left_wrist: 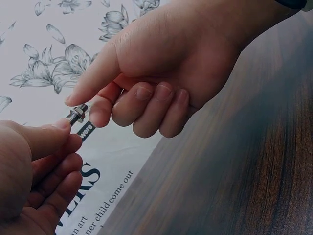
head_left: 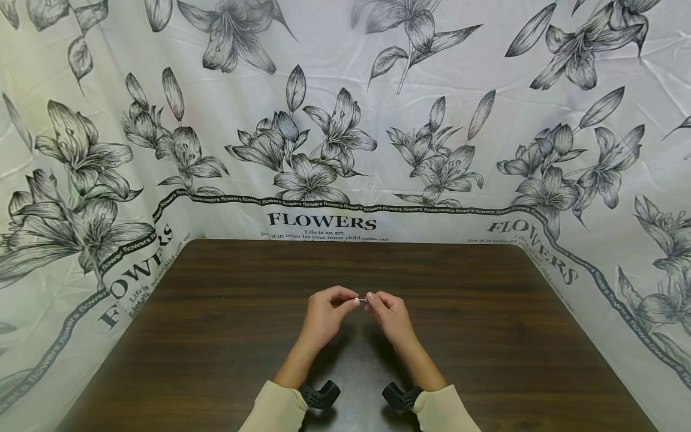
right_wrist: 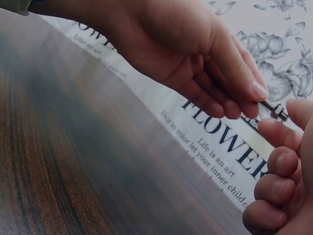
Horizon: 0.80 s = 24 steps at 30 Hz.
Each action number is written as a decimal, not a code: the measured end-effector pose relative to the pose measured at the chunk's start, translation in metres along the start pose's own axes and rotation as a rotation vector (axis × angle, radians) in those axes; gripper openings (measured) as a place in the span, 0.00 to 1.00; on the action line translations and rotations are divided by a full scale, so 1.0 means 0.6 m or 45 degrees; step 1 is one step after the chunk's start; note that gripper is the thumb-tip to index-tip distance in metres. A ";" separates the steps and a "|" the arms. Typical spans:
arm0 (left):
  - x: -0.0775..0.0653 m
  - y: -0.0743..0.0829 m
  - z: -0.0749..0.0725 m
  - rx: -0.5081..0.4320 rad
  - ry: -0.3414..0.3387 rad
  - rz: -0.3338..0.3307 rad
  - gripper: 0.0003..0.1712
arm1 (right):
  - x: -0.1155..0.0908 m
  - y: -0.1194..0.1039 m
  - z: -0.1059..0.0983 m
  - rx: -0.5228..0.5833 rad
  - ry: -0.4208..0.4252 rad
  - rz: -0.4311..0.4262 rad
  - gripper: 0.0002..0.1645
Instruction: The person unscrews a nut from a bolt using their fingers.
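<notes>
A small metal bolt (left_wrist: pixel 73 118) with a nut (right_wrist: pixel 278 109) on its shaft is held above the table, between the two hands. My left hand (head_left: pixel 322 318) pinches one end of the bolt between thumb and forefinger, hiding that end. From the other side my right hand (head_left: pixel 393 318) reaches to the bolt's far end. Its thumb and forefinger stand parted on either side of the nut end, with a gap showing in the right wrist view. The other fingers (right_wrist: pixel 270 188) of the right hand are curled in toward the palm.
The dark wood-grain table (head_left: pixel 227 336) spreads beneath both hands. A white curtain (head_left: pixel 345 156) printed with lilies and lettering surrounds its back and sides. Black cameras are strapped at the left wrist (head_left: pixel 320 395) and right wrist (head_left: pixel 402 396), beside light sleeves.
</notes>
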State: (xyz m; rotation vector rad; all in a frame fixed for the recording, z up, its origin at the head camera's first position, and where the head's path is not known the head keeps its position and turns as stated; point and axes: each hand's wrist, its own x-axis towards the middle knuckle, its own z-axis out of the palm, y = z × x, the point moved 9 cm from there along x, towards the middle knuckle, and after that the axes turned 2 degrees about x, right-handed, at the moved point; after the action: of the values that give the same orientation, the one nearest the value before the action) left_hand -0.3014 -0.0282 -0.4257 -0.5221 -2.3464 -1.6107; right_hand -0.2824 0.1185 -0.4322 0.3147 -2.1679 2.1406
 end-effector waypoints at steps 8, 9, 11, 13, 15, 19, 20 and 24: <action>0.000 0.000 0.001 0.000 -0.015 0.008 0.06 | 0.000 0.000 0.002 0.017 -0.017 0.008 0.19; 0.000 0.000 0.001 -0.001 -0.015 0.007 0.06 | 0.000 0.000 0.002 0.019 -0.019 0.006 0.19; -0.001 0.000 0.000 0.002 -0.017 0.008 0.05 | 0.000 0.000 0.002 0.029 -0.021 0.004 0.17; -0.001 0.000 0.000 0.000 -0.021 0.006 0.05 | 0.001 0.001 0.003 0.038 -0.023 0.000 0.16; -0.001 0.000 0.000 -0.002 -0.024 0.008 0.05 | 0.001 0.001 0.002 0.044 -0.022 -0.005 0.16; -0.001 0.001 0.001 0.010 -0.037 0.019 0.06 | 0.001 0.001 0.001 0.049 -0.016 -0.010 0.16; 0.000 0.001 0.001 0.019 -0.040 0.021 0.06 | 0.001 0.001 0.001 0.049 -0.015 -0.011 0.16; -0.001 0.003 0.002 0.049 -0.046 0.027 0.06 | 0.000 0.000 0.001 0.046 -0.020 -0.016 0.15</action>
State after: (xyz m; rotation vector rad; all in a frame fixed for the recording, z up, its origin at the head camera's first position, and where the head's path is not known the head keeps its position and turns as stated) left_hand -0.3005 -0.0267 -0.4249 -0.5710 -2.3842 -1.5564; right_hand -0.2825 0.1179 -0.4323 0.3484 -2.1319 2.1802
